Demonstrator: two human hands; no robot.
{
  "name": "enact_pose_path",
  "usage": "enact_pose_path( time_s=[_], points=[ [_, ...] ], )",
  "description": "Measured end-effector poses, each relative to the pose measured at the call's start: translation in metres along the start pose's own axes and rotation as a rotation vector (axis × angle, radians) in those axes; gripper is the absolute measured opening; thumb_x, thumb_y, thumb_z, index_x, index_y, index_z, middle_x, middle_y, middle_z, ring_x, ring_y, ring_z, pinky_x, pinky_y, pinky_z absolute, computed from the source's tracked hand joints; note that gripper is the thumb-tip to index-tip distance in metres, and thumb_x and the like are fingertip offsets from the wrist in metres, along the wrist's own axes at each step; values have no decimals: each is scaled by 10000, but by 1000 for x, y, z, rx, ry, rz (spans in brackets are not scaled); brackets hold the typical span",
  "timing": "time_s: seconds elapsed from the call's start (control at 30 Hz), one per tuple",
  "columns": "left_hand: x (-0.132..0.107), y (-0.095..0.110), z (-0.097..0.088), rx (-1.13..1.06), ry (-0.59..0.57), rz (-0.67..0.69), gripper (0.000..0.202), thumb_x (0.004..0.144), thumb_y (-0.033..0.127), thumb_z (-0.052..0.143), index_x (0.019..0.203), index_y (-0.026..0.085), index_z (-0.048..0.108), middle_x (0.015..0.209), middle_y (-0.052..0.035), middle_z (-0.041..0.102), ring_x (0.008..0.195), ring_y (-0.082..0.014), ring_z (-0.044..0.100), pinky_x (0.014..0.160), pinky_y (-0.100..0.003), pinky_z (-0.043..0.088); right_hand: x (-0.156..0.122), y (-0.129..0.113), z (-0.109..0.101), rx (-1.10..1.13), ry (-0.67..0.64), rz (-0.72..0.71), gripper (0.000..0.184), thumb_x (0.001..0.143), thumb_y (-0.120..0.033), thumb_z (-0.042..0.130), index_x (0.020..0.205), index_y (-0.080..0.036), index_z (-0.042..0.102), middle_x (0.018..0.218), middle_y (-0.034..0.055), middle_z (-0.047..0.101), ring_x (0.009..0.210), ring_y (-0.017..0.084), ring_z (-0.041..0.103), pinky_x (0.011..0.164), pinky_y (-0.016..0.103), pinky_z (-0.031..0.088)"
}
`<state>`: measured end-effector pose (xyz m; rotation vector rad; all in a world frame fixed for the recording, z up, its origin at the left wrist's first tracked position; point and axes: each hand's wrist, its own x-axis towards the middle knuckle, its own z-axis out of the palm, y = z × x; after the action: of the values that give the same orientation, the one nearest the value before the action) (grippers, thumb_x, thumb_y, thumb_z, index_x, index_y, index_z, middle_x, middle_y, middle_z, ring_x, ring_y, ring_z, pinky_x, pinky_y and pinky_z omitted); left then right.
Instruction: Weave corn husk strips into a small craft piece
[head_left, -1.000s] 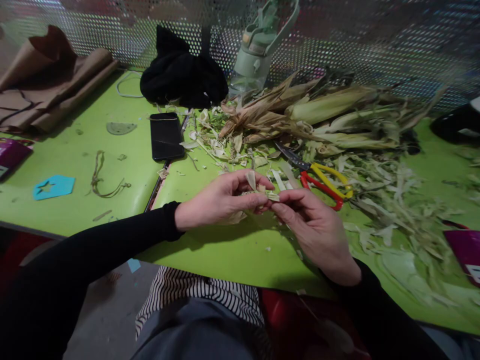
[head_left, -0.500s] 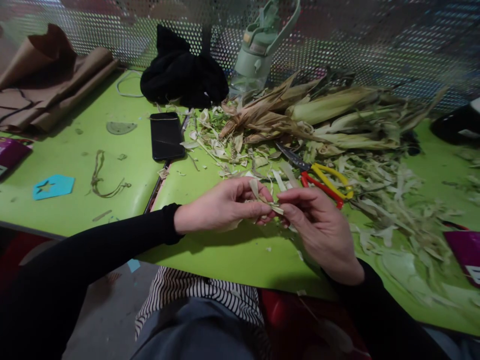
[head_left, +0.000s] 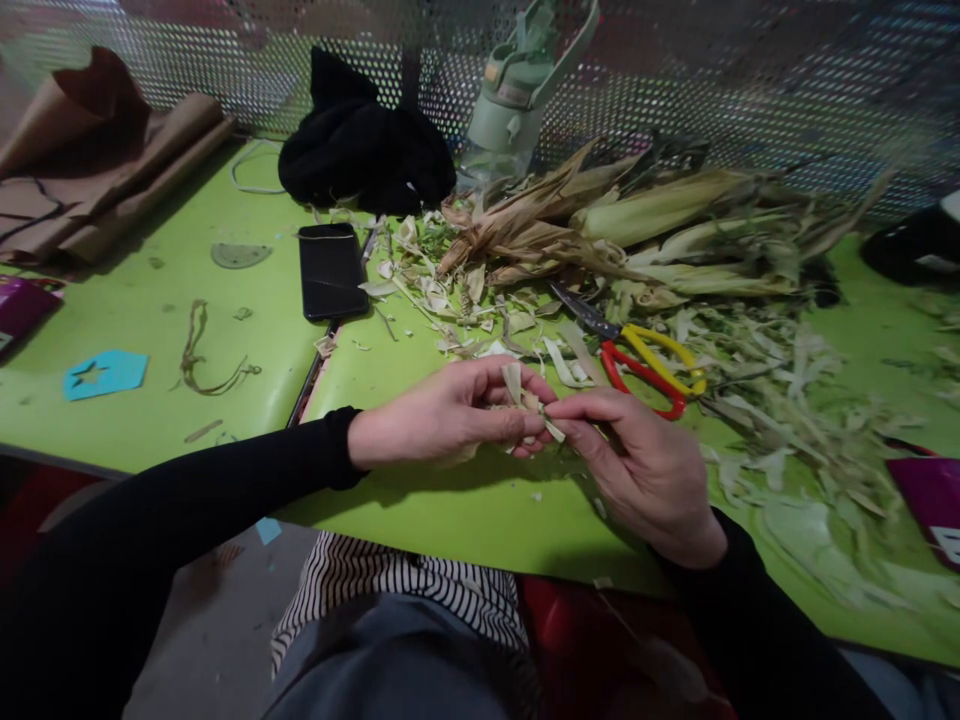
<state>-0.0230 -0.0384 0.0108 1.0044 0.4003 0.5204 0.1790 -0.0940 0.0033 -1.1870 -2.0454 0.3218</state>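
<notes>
Pale corn husk strips are pinched between my two hands, just above the green table's front part. My left hand is closed on the husk, thumb laid across it, with one strip end standing up between thumb and fingers. From the right, my right hand grips the free end with thumb and forefinger. Fingers cover most of the piece. Right behind my right hand lie scissors with one red and one yellow handle, their dark blades pointing to the back left.
Behind the hands lies a heap of dried corn husks, with shreds spread rightward. A water bottle, black cloth and phone stand or lie at the back. Brown paper and a blue cut-out are on the left.
My right thumb and forefinger have shifted slightly left along the husk, closer to my left fingers. More of the scissors' red handle shows. My left hand has stayed nearly in place.
</notes>
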Motion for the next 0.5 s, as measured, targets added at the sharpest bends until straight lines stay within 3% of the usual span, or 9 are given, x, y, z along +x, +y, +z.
enact_pose_path(
  time_s=[0.23,0.5],
  points=[
    [-1,1,-2,4,-25,51,106,890,92,599,923,143,512,722,8,631,687,-86,590,718,-240,495,-2,-5,-1,283,10,261,100,929,-299,635,1013,-245,627,851,13,705,723,144,704,618,240,579],
    [-5,1,3,40,-52,5,141,885,87,602,902,163,485,730,13,646,672,-73,598,708,-236,500,2,0,0,213,-54,268,158,934,-390,618,925,-242,674,786,5,693,675,150,655,630,278,541]
  ],
)
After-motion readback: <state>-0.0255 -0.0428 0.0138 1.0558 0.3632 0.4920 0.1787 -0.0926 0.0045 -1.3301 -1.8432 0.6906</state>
